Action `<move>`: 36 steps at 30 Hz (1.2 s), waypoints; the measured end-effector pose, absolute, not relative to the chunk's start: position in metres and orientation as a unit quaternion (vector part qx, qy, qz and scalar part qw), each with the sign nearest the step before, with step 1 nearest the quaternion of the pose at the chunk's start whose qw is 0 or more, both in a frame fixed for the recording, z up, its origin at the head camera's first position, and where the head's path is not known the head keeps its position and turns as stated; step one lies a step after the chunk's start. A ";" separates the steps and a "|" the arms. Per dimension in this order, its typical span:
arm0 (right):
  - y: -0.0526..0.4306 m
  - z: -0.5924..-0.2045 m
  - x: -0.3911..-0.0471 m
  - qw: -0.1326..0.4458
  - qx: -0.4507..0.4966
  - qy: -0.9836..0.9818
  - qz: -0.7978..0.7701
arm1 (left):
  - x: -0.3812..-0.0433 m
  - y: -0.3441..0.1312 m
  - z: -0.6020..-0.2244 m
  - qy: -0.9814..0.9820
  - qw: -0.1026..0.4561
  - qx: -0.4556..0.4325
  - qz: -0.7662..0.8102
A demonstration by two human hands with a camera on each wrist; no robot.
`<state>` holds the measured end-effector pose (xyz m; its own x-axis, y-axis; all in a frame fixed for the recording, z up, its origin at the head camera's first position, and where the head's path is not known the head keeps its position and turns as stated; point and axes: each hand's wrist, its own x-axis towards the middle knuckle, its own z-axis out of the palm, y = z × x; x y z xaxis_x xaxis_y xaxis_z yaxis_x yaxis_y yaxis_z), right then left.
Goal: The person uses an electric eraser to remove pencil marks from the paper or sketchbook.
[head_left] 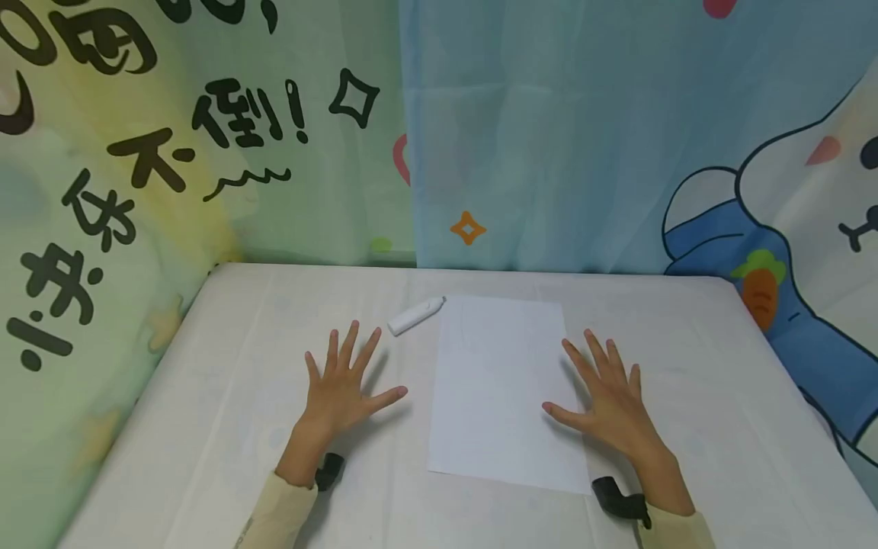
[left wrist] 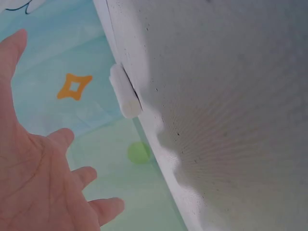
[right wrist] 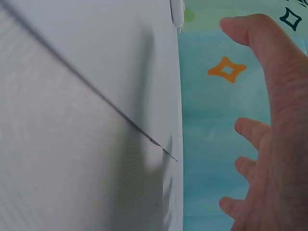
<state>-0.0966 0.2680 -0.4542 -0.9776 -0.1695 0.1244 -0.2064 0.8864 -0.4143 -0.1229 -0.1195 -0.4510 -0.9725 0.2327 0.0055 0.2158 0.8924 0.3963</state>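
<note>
A blank sheet of white paper [head_left: 504, 389] lies flat on the table. Beyond its upper left edge is a thick white pen-like tool [head_left: 415, 316], its narrow grey tip at the paper's corner; the left wrist view shows the tool's blunt end [left wrist: 131, 107]. My left hand [head_left: 339, 396] hovers over the table left of the paper, fingers spread, holding nothing. On the other side, my right hand [head_left: 610, 404] is spread above the paper's right edge, with thumb and index finger overlapping the sheet in the head view. Its palm side shows in the right wrist view, also without anything held.
A white cloth covers the table [head_left: 274, 320]. Printed curtains hang along its left side and back, with a cartoon rabbit [head_left: 823, 213] at the right. Dark wrist-worn devices sit at the left wrist [head_left: 330, 471] and right wrist [head_left: 620, 499].
</note>
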 end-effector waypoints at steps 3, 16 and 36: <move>0.267 -0.454 -0.096 0.035 0.099 -0.969 0.223 | -0.123 -0.119 -0.450 0.971 0.025 0.112 0.209; 0.266 -0.460 -0.097 -0.005 0.146 -0.957 0.250 | -0.127 -0.114 -0.447 0.956 -0.073 0.118 0.259; 0.271 -0.463 -0.094 -0.044 0.157 -0.946 0.279 | -0.144 -0.101 -0.446 0.922 -0.088 0.112 0.359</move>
